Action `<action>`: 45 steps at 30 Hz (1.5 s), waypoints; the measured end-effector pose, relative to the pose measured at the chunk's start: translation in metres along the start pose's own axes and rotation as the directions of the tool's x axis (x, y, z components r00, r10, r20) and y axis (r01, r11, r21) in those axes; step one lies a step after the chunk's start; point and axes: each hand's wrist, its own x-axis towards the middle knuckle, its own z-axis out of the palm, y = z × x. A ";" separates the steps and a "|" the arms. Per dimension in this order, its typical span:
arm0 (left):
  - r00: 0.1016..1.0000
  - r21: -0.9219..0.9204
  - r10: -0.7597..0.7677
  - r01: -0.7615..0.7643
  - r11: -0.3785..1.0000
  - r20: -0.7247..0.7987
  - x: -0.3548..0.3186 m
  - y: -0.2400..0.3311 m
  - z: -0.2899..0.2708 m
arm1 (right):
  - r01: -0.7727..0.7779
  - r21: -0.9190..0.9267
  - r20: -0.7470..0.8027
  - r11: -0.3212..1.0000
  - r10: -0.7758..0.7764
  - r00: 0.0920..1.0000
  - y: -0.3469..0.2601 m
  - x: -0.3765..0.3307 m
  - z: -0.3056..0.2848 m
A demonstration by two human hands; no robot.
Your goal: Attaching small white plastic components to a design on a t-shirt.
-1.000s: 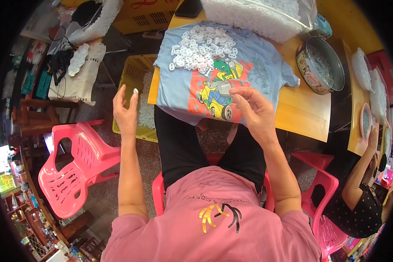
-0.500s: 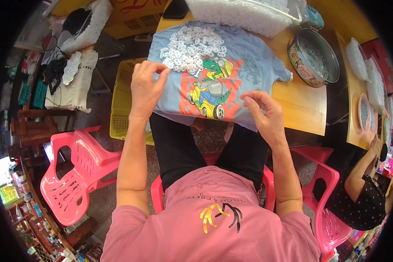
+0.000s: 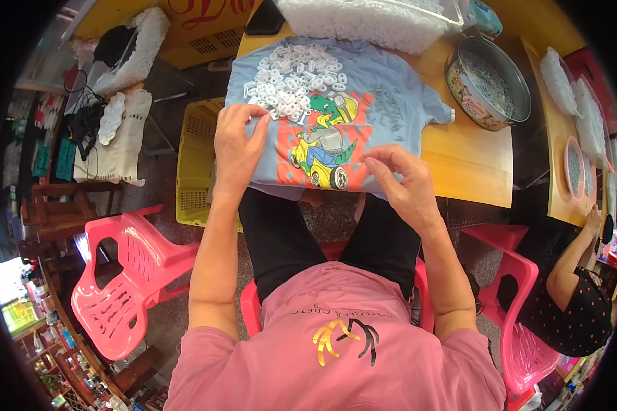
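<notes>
A light blue T-shirt (image 3: 408, 133) with a dinosaur print lies over the table edge and my lap. Small white plastic pieces with holes, perhaps cable clips (image 3: 296, 75), form a pile on its upper left. My left hand (image 3: 238, 144) is at the pile's lower edge, thumb and forefinger nearly together; whatever is between them is too small to make out. Over the shirt's lower right, my right hand (image 3: 404, 181) pinches with thumb and forefinger, and what it holds cannot be made out. Thin grey metal bits, probably nails (image 3: 393, 109), are scattered on the shirt's right side.
Right of the shirt, a round tin (image 3: 467, 103) of grey metal bits stands on the wooden table (image 3: 473, 168). A box of white pieces (image 3: 363, 27) and a black phone (image 3: 264, 19) are behind. Pink chairs (image 3: 127, 274) flank me; a co-worker's arm (image 3: 569, 257) is far right.
My right hand has moved left and slightly down over the shirt. My left hand has shifted slightly right and down by the pile. The whole view has also shifted slightly.
</notes>
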 end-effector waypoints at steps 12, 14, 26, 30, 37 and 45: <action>0.757 -0.740 -0.303 0.644 0.194 0.579 -0.020 0.081 0.008 | -0.137 0.315 0.035 0.939 0.133 0.990 -0.015 0.035 0.026; 0.763 -0.725 -0.290 0.642 0.248 0.577 -0.018 0.090 0.006 | -0.138 0.364 0.050 0.921 0.128 0.990 -0.011 0.033 0.023; 0.903 -0.752 -0.232 0.430 0.499 0.362 -0.022 0.105 0.010 | -0.265 0.437 0.117 0.859 0.237 0.964 -0.015 0.015 0.013; 0.890 -0.811 -0.230 0.454 0.370 0.394 -0.026 0.108 0.013 | -0.238 0.497 0.091 0.834 0.223 0.971 -0.015 0.011 0.016; 0.872 -0.828 -0.351 0.455 0.327 0.341 -0.034 0.109 0.025 | -0.147 0.462 -0.024 0.875 0.178 0.984 -0.012 0.004 0.025; 0.820 -0.789 -0.365 0.548 0.278 0.441 -0.041 0.113 0.019 | -0.184 0.490 0.007 0.852 0.207 0.978 -0.012 -0.003 0.026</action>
